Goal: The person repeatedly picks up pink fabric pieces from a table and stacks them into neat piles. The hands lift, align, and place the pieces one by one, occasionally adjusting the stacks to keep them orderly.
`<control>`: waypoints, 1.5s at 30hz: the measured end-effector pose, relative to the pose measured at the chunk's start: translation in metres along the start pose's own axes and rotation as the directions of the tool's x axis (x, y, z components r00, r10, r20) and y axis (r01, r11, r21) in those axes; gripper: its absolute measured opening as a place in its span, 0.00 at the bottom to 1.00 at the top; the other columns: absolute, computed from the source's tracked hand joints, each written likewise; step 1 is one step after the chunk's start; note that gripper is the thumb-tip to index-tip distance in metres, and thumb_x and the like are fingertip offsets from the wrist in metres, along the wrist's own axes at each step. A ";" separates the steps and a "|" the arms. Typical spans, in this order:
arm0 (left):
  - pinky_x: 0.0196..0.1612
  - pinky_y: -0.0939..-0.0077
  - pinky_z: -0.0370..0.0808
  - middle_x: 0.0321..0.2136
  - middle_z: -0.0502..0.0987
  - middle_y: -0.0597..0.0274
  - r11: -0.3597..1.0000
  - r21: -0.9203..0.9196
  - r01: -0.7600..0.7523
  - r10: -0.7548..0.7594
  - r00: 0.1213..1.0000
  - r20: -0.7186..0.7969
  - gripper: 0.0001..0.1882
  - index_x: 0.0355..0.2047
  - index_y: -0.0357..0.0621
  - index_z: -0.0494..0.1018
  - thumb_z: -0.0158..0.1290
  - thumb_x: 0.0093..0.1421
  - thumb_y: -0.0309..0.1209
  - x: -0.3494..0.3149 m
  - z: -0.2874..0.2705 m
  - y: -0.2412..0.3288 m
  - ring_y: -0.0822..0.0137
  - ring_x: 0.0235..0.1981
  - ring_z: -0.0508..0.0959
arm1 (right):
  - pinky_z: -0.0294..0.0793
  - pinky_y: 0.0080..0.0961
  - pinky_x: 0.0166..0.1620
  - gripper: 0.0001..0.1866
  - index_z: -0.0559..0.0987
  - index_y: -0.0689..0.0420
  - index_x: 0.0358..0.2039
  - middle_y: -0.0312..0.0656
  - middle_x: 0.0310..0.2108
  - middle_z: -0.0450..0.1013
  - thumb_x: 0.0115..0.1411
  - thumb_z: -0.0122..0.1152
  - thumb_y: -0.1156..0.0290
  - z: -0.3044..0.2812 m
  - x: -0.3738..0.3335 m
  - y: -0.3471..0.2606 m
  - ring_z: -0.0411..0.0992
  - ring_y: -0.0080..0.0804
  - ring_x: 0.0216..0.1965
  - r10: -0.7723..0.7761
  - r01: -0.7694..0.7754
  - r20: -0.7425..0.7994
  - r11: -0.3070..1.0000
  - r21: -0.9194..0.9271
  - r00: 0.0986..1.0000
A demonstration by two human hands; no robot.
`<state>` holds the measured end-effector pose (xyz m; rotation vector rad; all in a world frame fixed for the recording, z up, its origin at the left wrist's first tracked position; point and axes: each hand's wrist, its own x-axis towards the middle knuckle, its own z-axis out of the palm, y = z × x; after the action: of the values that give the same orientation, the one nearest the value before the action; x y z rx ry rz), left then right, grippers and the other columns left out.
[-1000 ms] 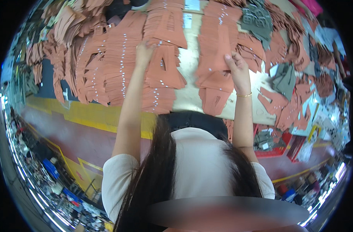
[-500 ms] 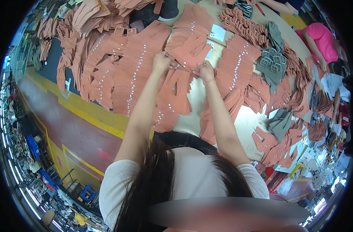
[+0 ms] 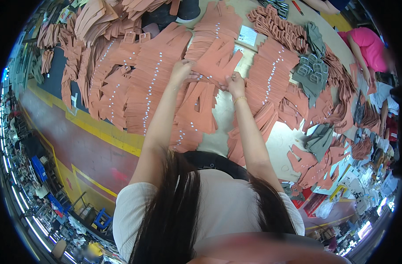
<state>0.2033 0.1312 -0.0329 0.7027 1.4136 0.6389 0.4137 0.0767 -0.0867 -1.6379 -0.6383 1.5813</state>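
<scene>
Between my hands is a cut terracotta-coloured leather-like piece (image 3: 217, 59) with slits and strap-like tongues. My left hand (image 3: 182, 71) pinches its left lower corner, fingers bent around the edge. At the right lower corner my right hand (image 3: 234, 83), with a thin bracelet at the wrist, grips the same piece. Under and beyond it lies a fanned stack of like pieces (image 3: 216, 26) with small white labels. Nearer me, below the hands, rests another slit stack (image 3: 195, 110). My fingertips are partly hidden by the piece.
Labelled fanned stacks (image 3: 152, 75) cover the table left, and another row (image 3: 271, 66) lies right. A white printed sheet (image 3: 247, 35) sits at the back. Dark green pieces with buckle shapes (image 3: 313, 72) lie right. A person in pink (image 3: 366, 48) works at the far right.
Both hands keep hold of the piece and shift only slightly. The view has moved a little. At the right, the person in pink has changed arm position.
</scene>
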 end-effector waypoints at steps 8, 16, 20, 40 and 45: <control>0.27 0.79 0.79 0.31 0.78 0.55 0.867 0.451 -0.211 0.219 0.975 0.034 0.15 0.40 0.29 0.74 0.57 0.53 0.26 0.013 0.015 -0.001 0.69 0.26 0.80 | 0.79 0.22 0.27 0.11 0.64 0.62 0.45 0.49 0.36 0.73 0.63 0.48 0.74 0.000 -0.004 0.005 0.77 0.33 0.29 0.006 -0.006 -0.006 0.999 0.033 1.000; 0.41 0.65 0.74 0.32 0.79 0.46 0.681 0.613 -0.401 0.413 0.901 0.131 0.17 0.40 0.40 0.77 0.58 0.49 0.31 0.002 0.012 0.030 0.53 0.35 0.80 | 0.78 0.21 0.24 0.18 0.64 0.63 0.48 0.48 0.36 0.70 0.60 0.56 0.72 0.005 -0.021 -0.008 0.76 0.32 0.25 0.005 -0.006 -0.062 1.000 -0.013 0.998; 0.25 0.78 0.77 0.30 0.79 0.53 0.642 0.630 -0.437 0.467 0.874 0.131 0.17 0.44 0.34 0.75 0.58 0.54 0.27 0.013 -0.027 0.071 0.69 0.25 0.80 | 0.76 0.20 0.24 0.22 0.64 0.63 0.51 0.45 0.36 0.68 0.58 0.58 0.70 0.003 -0.045 -0.021 0.76 0.29 0.24 -0.154 0.141 -0.053 0.971 -0.195 0.987; 0.33 0.64 0.80 0.35 0.78 0.44 0.556 0.826 -0.091 0.328 0.937 -0.118 0.14 0.38 0.35 0.77 0.55 0.49 0.25 0.094 -0.139 0.090 0.55 0.36 0.81 | 0.72 0.18 0.33 0.11 0.72 0.63 0.43 0.37 0.34 0.70 0.61 0.54 0.73 -0.025 -0.118 -0.029 0.73 0.22 0.30 -0.141 0.155 0.111 0.979 -0.132 0.984; 0.43 0.55 0.75 0.42 0.74 0.44 0.164 0.984 0.072 0.514 0.845 -0.147 0.15 0.38 0.42 0.76 0.54 0.50 0.33 0.089 -0.126 0.078 0.43 0.42 0.76 | 0.70 0.17 0.34 0.11 0.72 0.62 0.44 0.36 0.33 0.71 0.61 0.54 0.73 -0.063 -0.140 -0.033 0.71 0.20 0.29 -0.310 0.313 0.058 0.948 -0.056 0.949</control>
<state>0.0843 0.2562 -0.0344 1.9828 2.1857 -0.0435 0.4651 -0.0259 0.0210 -1.4632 -0.9338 1.3833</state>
